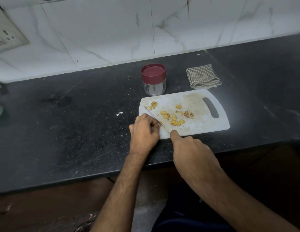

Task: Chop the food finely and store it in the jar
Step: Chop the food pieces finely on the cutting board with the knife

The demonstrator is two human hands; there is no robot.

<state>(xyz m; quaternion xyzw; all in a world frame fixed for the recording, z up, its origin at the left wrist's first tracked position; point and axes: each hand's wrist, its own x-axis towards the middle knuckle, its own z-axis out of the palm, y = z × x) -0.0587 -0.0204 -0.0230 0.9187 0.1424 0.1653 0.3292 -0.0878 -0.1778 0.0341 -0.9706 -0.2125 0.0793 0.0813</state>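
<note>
**Chopping in hand, jar not yet opened**

Thin steel knife (156, 118) is gripped at its handle end by the right hand (187, 144), forefinger laid along the spine, presumably for downward control. Handle itself is hidden under the hand. Left hand (145, 129) is curled closed at the blade, fingertips pinching something small against the white plastic chopping board (201, 124); what is pinched cannot be told. Blade runs diagonally across the board's left end, tip pointing toward the worktop's back edge.

Yellow sliced food (172, 117) is scattered mid-board in coarse rounds, with a smaller heap (153, 104) near the board's back-left corner. Judged: fine chopping is only begun, most rounds uncut.

Clear jar with a maroon screw lid (153, 79) stands just behind the board, lid on, apparently empty; kept close for transfer. Folded checked cloth (202, 76) lies beside it, toward the back edge of the black stone worktop (78, 123). Board sits near the front edge, within easy reach.
</note>
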